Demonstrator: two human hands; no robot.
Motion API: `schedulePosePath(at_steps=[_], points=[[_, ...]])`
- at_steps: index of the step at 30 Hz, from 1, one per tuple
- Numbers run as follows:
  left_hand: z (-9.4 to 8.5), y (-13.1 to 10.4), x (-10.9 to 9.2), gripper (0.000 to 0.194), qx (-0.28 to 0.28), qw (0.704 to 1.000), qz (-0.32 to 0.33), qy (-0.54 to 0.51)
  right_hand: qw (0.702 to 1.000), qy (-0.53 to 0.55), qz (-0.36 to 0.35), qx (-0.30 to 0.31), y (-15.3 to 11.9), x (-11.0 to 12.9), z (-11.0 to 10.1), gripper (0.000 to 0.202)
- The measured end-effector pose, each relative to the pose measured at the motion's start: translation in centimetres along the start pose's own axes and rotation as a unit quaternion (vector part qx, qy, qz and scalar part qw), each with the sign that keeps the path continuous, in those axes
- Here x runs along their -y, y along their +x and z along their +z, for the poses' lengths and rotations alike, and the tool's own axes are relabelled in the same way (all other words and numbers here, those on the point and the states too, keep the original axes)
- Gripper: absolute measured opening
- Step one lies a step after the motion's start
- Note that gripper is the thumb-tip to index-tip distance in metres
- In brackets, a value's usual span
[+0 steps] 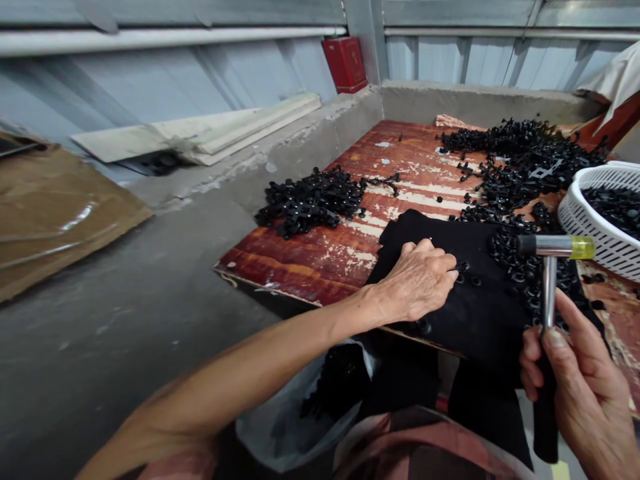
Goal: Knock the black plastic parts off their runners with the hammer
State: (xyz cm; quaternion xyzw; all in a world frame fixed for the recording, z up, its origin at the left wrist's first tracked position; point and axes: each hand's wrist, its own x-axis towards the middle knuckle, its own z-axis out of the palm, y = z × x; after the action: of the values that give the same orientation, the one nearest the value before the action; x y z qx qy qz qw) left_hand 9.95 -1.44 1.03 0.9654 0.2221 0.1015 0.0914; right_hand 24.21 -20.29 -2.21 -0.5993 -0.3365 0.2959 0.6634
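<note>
My right hand (585, 380) grips a small mallet (549, 293) by its black handle. The mallet's metal head, one end black and the other clear yellow, is raised above the table's right part. My left hand (423, 280) rests on a black cloth (470, 333) with its fingers curled closed. What those fingers hold, if anything, is hidden. Just right of the fingertips lie a few small black ring-shaped parts (465, 267). More of these parts form a heap (520, 267) on the cloth, partly behind the mallet.
A worn reddish wooden table (310, 267) carries a pile of black plastic pieces (315, 200) at left and a larger pile (530, 153) at the back right. A white basket (595, 230) holds more. Below hangs an open plastic bag (280, 427). Concrete ledge (360, 120) borders the table.
</note>
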Motion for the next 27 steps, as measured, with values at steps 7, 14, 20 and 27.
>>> schedulePosePath(at_steps=[7, 14, 20, 27], points=[[0.58, 0.23, 0.27, 0.032, 0.020, 1.000, 0.005, 0.001, 1.000, -0.002, 0.000, -0.003, 0.20, 0.01, 0.09, 0.044], [0.55, 0.45, 0.08, 0.032, 0.023, 1.000, 0.009, 0.012, 1.000, -0.001, 0.001, 0.006, 0.13, 0.03, -0.14, 0.044], [0.53, 0.57, -0.04, 0.031, 0.028, 0.999, -0.005, 0.017, 1.000, -0.002, -0.002, 0.009, 0.15, -0.02, -0.26, 0.043], [0.54, 0.37, -0.05, 0.033, 0.023, 0.999, 0.019, 0.030, 0.998, -0.058, 0.013, 0.011, 0.43, 0.33, -0.28, 0.046]])
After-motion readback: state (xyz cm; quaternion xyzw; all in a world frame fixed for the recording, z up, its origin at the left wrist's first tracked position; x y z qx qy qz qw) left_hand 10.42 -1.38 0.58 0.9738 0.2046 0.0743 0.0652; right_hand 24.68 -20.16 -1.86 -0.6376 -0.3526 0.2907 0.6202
